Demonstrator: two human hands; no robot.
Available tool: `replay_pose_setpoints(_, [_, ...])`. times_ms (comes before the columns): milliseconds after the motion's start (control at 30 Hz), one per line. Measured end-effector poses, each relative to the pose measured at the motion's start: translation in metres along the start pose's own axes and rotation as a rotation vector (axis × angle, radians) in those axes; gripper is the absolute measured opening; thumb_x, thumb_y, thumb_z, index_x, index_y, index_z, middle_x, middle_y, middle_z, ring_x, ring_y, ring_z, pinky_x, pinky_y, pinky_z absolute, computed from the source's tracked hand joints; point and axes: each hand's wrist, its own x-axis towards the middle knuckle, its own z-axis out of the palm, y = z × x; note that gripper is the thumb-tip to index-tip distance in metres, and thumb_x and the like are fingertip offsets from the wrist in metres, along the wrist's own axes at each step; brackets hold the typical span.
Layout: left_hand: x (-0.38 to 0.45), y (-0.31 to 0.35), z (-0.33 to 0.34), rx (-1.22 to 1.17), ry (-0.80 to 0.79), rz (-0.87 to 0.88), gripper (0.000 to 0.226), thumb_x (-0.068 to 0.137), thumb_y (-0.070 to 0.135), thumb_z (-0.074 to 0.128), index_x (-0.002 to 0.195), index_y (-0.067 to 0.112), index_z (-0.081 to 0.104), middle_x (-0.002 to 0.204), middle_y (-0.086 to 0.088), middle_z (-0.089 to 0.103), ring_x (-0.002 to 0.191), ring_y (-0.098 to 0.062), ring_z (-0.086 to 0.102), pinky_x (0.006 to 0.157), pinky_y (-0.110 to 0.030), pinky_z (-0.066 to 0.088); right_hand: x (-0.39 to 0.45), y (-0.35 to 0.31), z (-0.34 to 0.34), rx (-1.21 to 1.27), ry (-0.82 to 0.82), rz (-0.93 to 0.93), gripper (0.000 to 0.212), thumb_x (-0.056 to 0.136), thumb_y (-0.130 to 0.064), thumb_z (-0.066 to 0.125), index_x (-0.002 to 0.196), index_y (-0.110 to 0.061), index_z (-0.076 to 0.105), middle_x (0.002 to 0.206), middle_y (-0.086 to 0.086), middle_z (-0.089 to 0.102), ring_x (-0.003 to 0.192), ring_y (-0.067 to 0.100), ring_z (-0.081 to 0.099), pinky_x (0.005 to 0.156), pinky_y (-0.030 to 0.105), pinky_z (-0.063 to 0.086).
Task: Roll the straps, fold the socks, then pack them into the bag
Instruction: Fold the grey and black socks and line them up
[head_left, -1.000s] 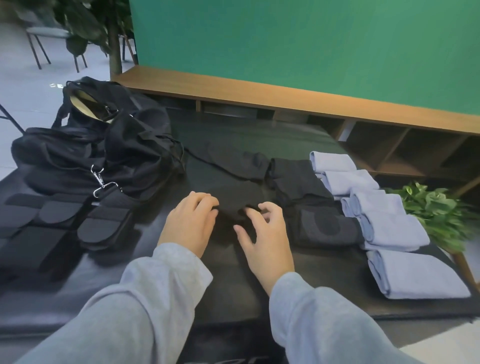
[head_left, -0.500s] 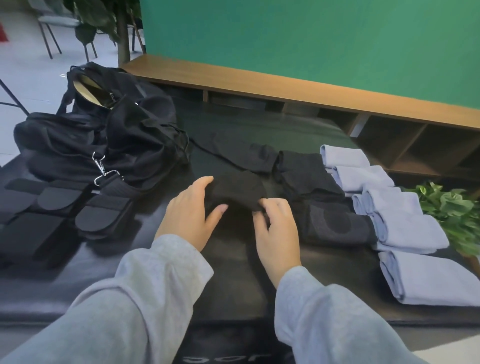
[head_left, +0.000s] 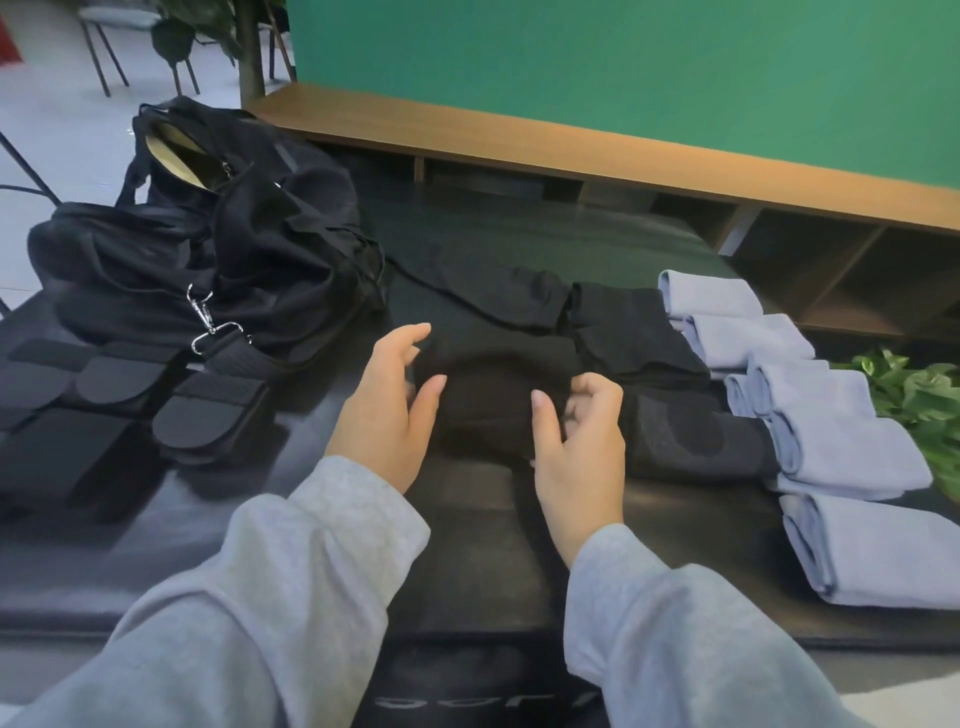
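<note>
Two hands work one black sock (head_left: 498, 395) on the dark mat (head_left: 467, 545) in front of me. My left hand (head_left: 387, 410) sits at the sock's left edge, fingers fairly straight and spread, thumb reaching toward the fabric; whether it actually touches I cannot tell. My right hand (head_left: 582, 452) has its fingers curled in at the sock's right edge, pinching the cloth. More black socks (head_left: 623, 332) lie just behind and to the right. Beyond them runs a row of folded blue towels (head_left: 841, 441). At far left the bag (head_left: 218, 249) slumps open, with the flat black straps (head_left: 124, 400) just in front of it.
</note>
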Motion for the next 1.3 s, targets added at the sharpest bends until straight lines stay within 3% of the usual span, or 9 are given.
replay_pose_setpoints(100, [0.0,-0.001,0.0,-0.013,0.006,0.002,0.049,0.091,0.022,0.054,0.134,0.031,0.033,0.103,0.027,0.044,0.061,-0.008,0.05,0.069,-0.032,0.046,0.0,-0.002,0.0,-0.014,0.011,-0.011,0.023,0.092,-0.023,0.059,0.099,-0.024,0.037,0.063,-0.011,0.04,0.056,0.002,0.045,0.059,0.026,0.053])
replay_pose_setpoints(200, [-0.003,0.001,0.0,-0.066,-0.072,0.02,0.056,0.086,0.035,0.058,0.132,0.043,0.026,0.12,0.025,0.045,0.09,-0.009,0.06,0.081,-0.035,0.05,0.0,0.0,0.002,-0.031,0.008,0.002,0.023,0.092,-0.023,0.059,0.096,-0.022,0.036,0.059,-0.012,0.04,0.054,0.008,0.041,0.057,0.045,0.054])
replay_pose_setpoints(400, [-0.009,0.011,0.001,0.036,-0.135,-0.043,0.063,0.092,0.021,0.056,0.142,0.034,0.021,0.13,0.026,0.032,0.127,-0.011,0.042,0.094,-0.016,0.031,-0.001,-0.002,0.001,-0.078,0.035,-0.011,0.029,0.09,-0.025,0.061,0.084,-0.017,0.033,0.061,-0.003,0.039,0.054,0.015,0.04,0.059,0.033,0.043])
replay_pose_setpoints(567, [-0.015,0.013,0.0,0.046,-0.006,-0.089,0.055,0.091,0.017,0.057,0.137,0.03,0.03,0.13,0.01,0.044,0.098,-0.032,0.057,0.085,-0.031,0.049,-0.005,-0.005,-0.002,-0.147,0.019,-0.003,0.023,0.091,-0.022,0.058,0.091,-0.016,0.035,0.056,-0.005,0.039,0.052,0.011,0.038,0.058,0.03,0.039])
replay_pose_setpoints(700, [-0.025,0.011,-0.002,0.168,0.024,-0.085,0.04,0.09,0.015,0.057,0.127,0.023,0.044,0.128,0.007,0.04,0.066,-0.007,0.049,0.075,-0.025,0.043,-0.013,-0.009,-0.005,-0.234,-0.072,0.002,0.025,0.092,-0.022,0.056,0.101,-0.021,0.033,0.057,-0.006,0.044,0.057,0.011,0.048,0.064,0.032,0.044])
replay_pose_setpoints(900, [-0.044,0.01,-0.009,0.211,-0.114,-0.008,0.02,0.086,0.011,0.058,0.098,0.027,0.056,0.105,0.014,0.041,0.066,-0.001,0.047,0.065,-0.011,0.037,-0.033,-0.006,-0.018,-0.253,-0.139,-0.017,0.026,0.09,-0.019,0.057,0.1,-0.026,0.034,0.064,-0.005,0.04,0.058,0.013,0.043,0.063,0.032,0.043])
replay_pose_setpoints(1067, [-0.054,0.013,-0.012,0.455,-0.216,0.09,0.026,0.088,0.023,0.056,0.112,0.031,0.06,0.138,0.013,0.038,0.134,-0.009,0.015,0.107,-0.031,0.017,-0.049,0.001,-0.028,-0.473,-0.103,-0.168,0.029,0.087,-0.015,0.059,0.114,-0.023,0.052,0.114,-0.006,0.042,0.106,0.013,0.038,0.092,0.026,0.038])
replay_pose_setpoints(1167, [-0.058,0.019,-0.013,0.558,-0.412,0.118,0.04,0.095,0.034,0.041,0.135,0.034,0.044,0.152,0.017,0.022,0.142,-0.003,0.003,0.113,-0.028,0.006,-0.055,0.0,-0.033,-0.635,-0.256,-0.29,0.041,0.096,-0.015,0.046,0.137,-0.022,0.046,0.15,-0.005,0.026,0.137,0.013,0.019,0.109,0.026,0.019])
replay_pose_setpoints(1300, [-0.067,0.021,-0.016,0.659,-0.554,0.121,0.064,0.09,0.056,0.039,0.147,0.032,0.021,0.156,0.016,0.005,0.142,-0.002,-0.006,0.117,-0.029,-0.002,-0.056,-0.002,-0.044,-0.687,-0.61,-0.277,0.052,0.101,-0.039,0.034,0.149,-0.023,0.026,0.157,-0.014,0.016,0.144,0.003,0.003,0.115,0.022,-0.001])
